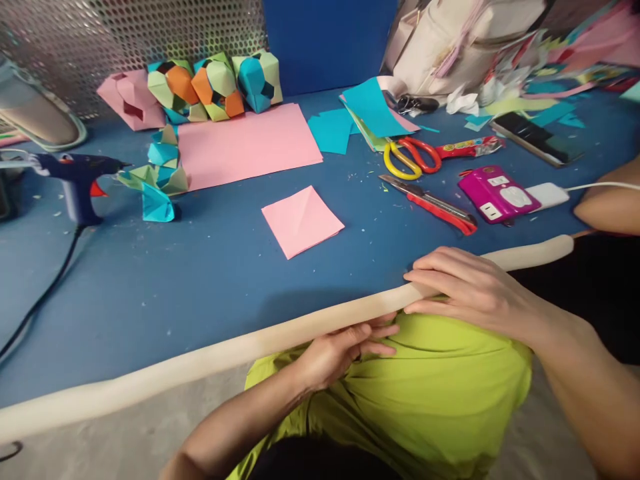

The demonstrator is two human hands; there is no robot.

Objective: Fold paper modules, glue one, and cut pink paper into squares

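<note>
My right hand (463,287) rests on the pale padded edge (300,330) of the blue table, its fingers stretched out and holding nothing. Below that edge, over my lap, my left hand (340,353) is open; its fingers are apart, though some are partly hidden. A folded square of pink paper (303,223) lies on the table in front of both hands, a diagonal crease showing on it. Behind it is a larger pink sheet (250,147). A red utility knife (435,208) and scissors with yellow and red handles (413,160) lie beyond my right hand.
Folded paper models (217,87) line the back, with a loose folded piece (160,177) nearer. A glue gun (77,180) stands left. Blue paper (373,110), a purple power adapter (500,193), a phone (537,139) and a bag (460,47) are right. Another person's arm (607,200) is at the right edge.
</note>
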